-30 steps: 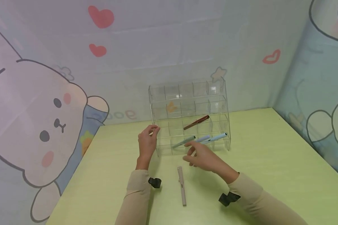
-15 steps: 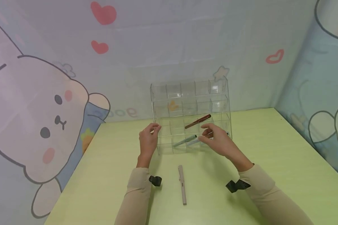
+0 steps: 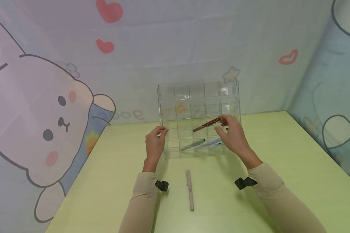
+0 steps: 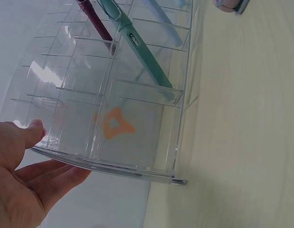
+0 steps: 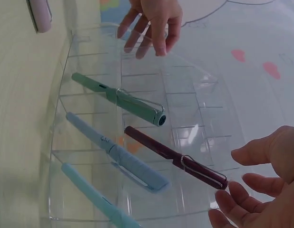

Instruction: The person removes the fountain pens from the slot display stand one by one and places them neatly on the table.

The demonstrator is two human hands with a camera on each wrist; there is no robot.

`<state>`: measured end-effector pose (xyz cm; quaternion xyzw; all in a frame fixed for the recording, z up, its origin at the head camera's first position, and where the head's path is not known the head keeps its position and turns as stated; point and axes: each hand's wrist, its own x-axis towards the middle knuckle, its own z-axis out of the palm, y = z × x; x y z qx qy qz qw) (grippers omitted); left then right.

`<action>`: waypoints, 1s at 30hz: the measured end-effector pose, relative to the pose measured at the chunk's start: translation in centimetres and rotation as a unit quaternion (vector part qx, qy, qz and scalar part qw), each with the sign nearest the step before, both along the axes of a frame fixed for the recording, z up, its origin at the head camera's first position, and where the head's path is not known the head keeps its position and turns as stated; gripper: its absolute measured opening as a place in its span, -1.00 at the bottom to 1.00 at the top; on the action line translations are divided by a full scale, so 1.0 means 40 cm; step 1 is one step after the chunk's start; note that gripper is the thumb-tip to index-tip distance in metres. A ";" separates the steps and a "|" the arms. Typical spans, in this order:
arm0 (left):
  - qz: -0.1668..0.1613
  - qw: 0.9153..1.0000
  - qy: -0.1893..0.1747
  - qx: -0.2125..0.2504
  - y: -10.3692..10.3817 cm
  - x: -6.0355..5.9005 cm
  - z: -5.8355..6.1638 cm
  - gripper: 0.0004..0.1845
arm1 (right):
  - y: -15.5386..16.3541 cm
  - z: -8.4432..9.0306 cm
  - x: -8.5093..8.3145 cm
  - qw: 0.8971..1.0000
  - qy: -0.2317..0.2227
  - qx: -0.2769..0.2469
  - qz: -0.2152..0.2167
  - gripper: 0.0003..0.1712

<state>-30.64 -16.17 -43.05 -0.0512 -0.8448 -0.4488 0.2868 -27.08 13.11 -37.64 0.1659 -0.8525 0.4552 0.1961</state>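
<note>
A clear stand [image 3: 196,111] with rows of small compartments stands on the table. My left hand [image 3: 155,142] grips its left side panel, thumb inside and fingers outside. A dark red pen [image 5: 168,154] leans slanted in the second row from the bottom. My right hand [image 3: 232,136] is at its cap end, fingertips touching it while the thumb stands apart. In the bottom row lean a green pen [image 5: 121,100], a lavender-blue pen [image 5: 113,151] and a light blue pen [image 5: 97,197]. The right hand hides the light blue pen's upper end in the head view.
A beige-pink pen [image 3: 190,190] lies on the yellow-green table [image 3: 105,194] in front of the stand, between the forearms. Behind the stand hangs a cartoon-printed backdrop [image 3: 175,48]. Each sleeve bears a black wrist camera [image 3: 245,183].
My right hand has moved from the bottom-row pens up and right to the dark red pen's cap end. The left hand keeps hold of the stand's side.
</note>
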 end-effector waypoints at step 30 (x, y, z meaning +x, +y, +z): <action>0.006 1.000 -0.008 0.005 0.000 0.001 0.001 -0.81 | -0.003 -0.006 -0.084 0.994 0.030 0.097 -0.033 -0.56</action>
